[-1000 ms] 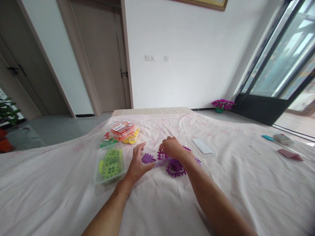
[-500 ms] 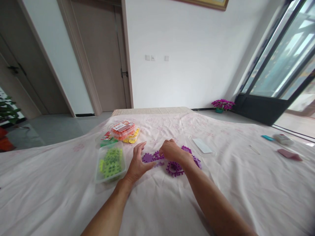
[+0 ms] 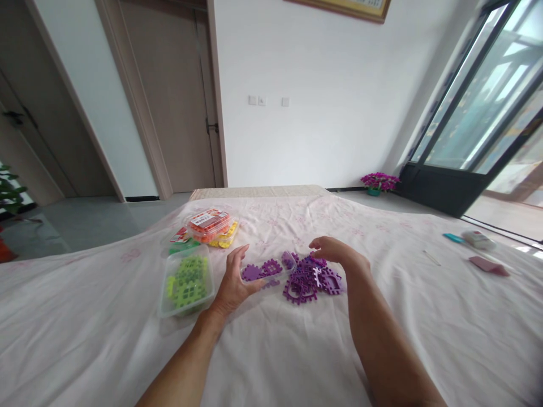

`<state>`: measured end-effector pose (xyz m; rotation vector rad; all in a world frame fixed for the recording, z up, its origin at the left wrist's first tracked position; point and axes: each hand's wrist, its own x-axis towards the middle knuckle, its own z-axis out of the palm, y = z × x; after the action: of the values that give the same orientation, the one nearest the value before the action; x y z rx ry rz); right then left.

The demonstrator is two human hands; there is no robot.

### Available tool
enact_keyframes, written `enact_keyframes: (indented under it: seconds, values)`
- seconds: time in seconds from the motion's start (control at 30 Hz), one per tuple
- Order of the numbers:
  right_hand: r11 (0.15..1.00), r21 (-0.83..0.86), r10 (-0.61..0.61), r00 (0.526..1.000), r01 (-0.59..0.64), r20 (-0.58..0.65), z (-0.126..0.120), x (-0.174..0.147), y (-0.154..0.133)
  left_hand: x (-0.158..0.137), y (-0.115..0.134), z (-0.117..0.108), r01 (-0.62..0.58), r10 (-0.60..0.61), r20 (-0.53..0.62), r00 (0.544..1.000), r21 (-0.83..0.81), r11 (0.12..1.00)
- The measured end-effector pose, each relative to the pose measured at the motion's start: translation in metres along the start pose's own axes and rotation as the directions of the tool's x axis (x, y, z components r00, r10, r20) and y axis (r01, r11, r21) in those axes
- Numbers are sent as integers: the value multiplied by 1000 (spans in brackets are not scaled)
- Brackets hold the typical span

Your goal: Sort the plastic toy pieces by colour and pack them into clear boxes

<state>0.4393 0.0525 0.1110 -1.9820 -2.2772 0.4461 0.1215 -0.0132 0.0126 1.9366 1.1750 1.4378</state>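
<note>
My left hand grips the left end of a clear plastic box, thumb on the near side and fingers on the far side. Inside lie a few flat purple toothed building pieces. Just right of the box is a heap of purple building pieces, several of them frames with open centres. My right hand hovers at the heap's far right side, fingers stretched out to the left and apart, with nothing seen in them.
A translucent box of green pieces stands left of my left hand. Behind it are a lidded box of orange pieces and some yellow pieces. Far right lie a pink cloth and a white packet. A floral sheet covers the surface.
My right hand has moved right from over the box to beyond the purple heap and its fingers have opened. My left hand stays on the box. The view has shifted slightly.
</note>
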Motion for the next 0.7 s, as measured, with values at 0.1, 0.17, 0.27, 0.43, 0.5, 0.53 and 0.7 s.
enact_keyframes:
  seconds: [0.1, 0.17, 0.27, 0.43, 0.5, 0.53, 0.7]
  values:
    - [999, 24, 47, 997, -48, 62, 9, 5, 13, 0, -1, -1, -8, 8, -1, 1000, -1, 1000]
    - [999, 17, 44, 994, -46, 101, 14, 8, 16, 0, -1, -1, -14, 14, 2, 1000, -3, 1000]
    - [1000, 4, 22, 992, -23, 121, 17, 11, 17, 0, 1, -3, -20, 20, 7, 1000, -5, 1000]
    - [998, 54, -25, 999, 24, 29, 15, 15, 22, 0, 4, -3, -17, 17, 9, 1000, -9, 1000]
    - [997, 76, -18, 1000, 18, 1, 15, 15, 25, 0, 4, -3, -14, 14, 7, 1000, -11, 1000]
    - [997, 76, -5, 1000, 6, -23, 15, 16, 27, 0, 4, -3, -13, 13, 6, 1000, -12, 1000]
    - [999, -5, 52, 986, -53, -159, 26, 20, 36, 0, 4, -3, -17, 17, -1, 1000, -16, 1000]
